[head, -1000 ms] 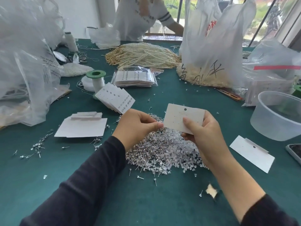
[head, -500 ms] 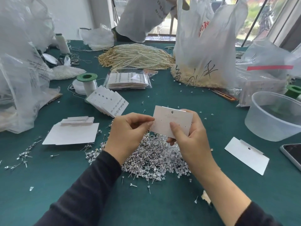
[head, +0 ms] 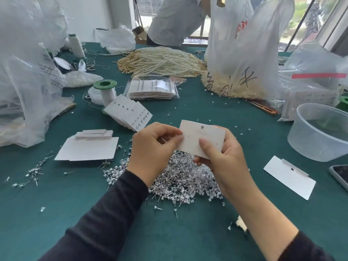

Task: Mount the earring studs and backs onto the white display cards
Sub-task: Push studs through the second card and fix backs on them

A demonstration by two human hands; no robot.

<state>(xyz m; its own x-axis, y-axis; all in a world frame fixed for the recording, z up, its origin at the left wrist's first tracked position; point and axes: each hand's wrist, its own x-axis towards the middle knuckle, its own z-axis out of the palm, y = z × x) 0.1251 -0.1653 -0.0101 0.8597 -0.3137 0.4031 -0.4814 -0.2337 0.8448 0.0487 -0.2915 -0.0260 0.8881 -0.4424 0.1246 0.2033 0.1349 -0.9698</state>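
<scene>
Two hands | right hand [head: 224, 159] grips white card [head: 202, 140] | left hand [head: 152, 147] fingers pinched at card's left edge, perhaps on stud

left hand [head: 153, 147]: pinched item too small | phone [head: 339, 177]: edge-cropped

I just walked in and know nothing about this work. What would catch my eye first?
Probably the glittering heap of earring studs on the green table, right beneath both hands. Above it, the right hand holds a white display card while the left hand pinches its edge. Farther back lies a pile of pearl strands.
</scene>
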